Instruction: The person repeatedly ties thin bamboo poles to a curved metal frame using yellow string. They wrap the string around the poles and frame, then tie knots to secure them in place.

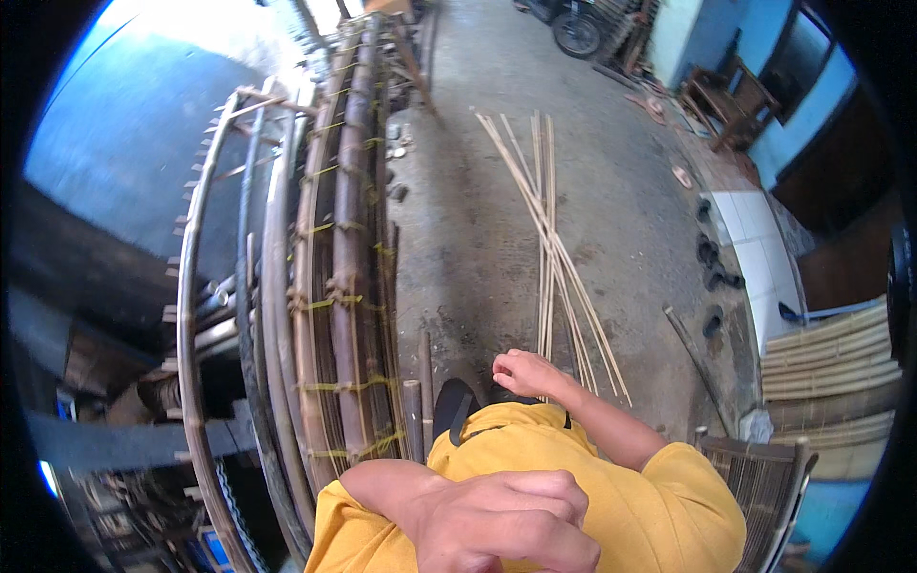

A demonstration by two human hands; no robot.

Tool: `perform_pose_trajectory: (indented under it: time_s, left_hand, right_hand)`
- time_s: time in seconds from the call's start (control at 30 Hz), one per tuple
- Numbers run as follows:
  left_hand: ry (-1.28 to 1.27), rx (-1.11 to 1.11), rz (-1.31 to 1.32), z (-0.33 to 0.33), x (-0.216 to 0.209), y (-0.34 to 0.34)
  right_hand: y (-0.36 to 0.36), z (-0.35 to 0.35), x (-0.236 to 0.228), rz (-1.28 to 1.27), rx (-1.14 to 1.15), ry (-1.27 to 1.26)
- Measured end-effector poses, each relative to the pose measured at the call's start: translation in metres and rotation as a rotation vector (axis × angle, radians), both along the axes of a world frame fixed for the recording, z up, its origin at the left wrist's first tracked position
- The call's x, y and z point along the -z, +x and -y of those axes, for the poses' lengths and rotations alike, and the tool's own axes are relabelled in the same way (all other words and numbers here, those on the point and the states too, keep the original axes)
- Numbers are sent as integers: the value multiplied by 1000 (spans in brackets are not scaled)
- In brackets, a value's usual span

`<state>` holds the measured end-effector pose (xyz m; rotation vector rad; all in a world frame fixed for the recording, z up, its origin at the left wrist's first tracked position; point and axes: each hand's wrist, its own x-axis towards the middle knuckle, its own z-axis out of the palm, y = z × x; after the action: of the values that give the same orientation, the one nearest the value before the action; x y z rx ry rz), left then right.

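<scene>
Close in front of me, raised over my chest, is my left hand (pixel 506 520) with its fingers bent inward. I see nothing held in it, though its palm side is partly hidden. My right hand (pixel 527 373) sits in a loose fist in front of my waist, with nothing visible in it. Beyond that hand, long thin bamboo strips (pixel 546 229) lie on the concrete floor, some crossing one another. Their near ends come close to my right hand in the picture, but I see no grip on them.
To my left runs a long rack (pixel 196 315) with bundled bamboo poles (pixel 351 191) tied in yellow cord. Bamboo slat panels (pixel 831 353) are stacked at right. Dark sandals (pixel 708 250) lie by the tiled step; a wooden chair (pixel 731 100) and a motorbike wheel (pixel 577 34) are farther off.
</scene>
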<state>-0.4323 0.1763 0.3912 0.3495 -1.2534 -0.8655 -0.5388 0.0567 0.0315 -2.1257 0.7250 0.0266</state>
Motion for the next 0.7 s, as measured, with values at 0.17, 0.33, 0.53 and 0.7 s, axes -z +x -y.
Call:
perform_pose_trajectory:
  time_s: [0.17,0.33,0.53,0.7]
  left_hand:
    - [-79,88,-55,110,39,18]
    - [22,506,17,248,52,83]
    - [158,292,151,453,176,146]
    - [1067,-156,879,515,439,184]
  right_hand:
    - [-15,59,40,-55,220,107]
    - [10,120,100,-71,184,292]
    - [16,272,183,-152,553,393]
    - [-9,394,338,-142,1006,369]
